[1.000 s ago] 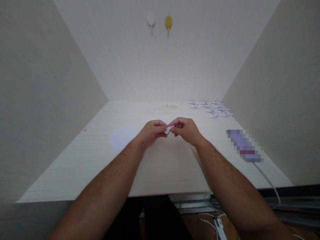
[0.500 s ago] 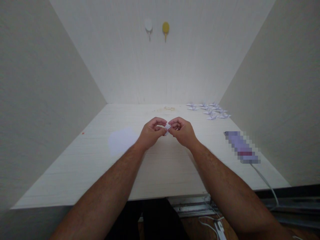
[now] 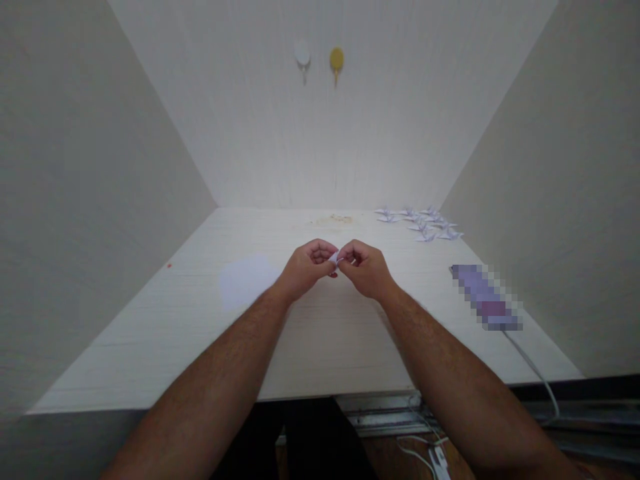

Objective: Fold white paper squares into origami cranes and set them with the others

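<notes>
Both of my hands meet above the middle of the pale wooden table (image 3: 320,347). My left hand (image 3: 306,269) and my right hand (image 3: 364,269) are curled, fingertips pinched together on a small folded piece of white paper (image 3: 334,258). Only a sliver of the paper shows between the thumbs; most of it is hidden by my fingers. A flat sheet of white paper (image 3: 247,280) lies on the table just left of my left hand.
Several small folded paper cranes (image 3: 423,223) sit at the back right of the table. A blurred purple object (image 3: 486,298) with a white cable lies near the right edge. Two round hooks, white (image 3: 302,55) and yellow (image 3: 337,60), hang on the back wall. Side walls close in.
My hands have drawn closer together, so less of the small paper shows than a second ago. They stay in the same spot above the table.
</notes>
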